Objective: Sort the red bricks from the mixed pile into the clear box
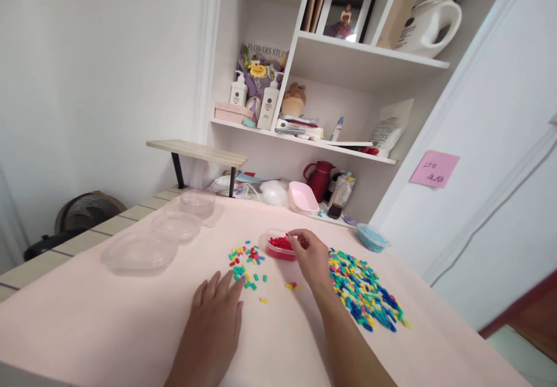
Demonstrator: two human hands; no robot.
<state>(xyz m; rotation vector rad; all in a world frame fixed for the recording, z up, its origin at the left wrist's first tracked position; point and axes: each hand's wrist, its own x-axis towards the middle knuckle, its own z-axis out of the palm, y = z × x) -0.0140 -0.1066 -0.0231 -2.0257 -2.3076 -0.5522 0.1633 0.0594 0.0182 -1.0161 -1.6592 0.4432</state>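
Observation:
My left hand (217, 317) lies palm down on the pink table with its fingers spread. Its fingertips are at the edge of a small scatter of mixed coloured pieces (251, 285), mostly green there. Over the right rim of a clear tub (281, 255) holding red pieces (278, 243), my right hand (311, 253) is pinched, and a bit of red shows at its fingertips. To the right of that hand spreads a large pile of blue, green, yellow and white pieces (365, 285), partly hidden by the wrist.
Several clear tubs (141, 252) stand along the left side of the table (78, 311). A tub of light blue pieces (372, 239) sits at the back right. Behind are a pink tray (303, 197), a red jug (321, 179), a bottle (342, 195) and a small raised shelf (198, 152).

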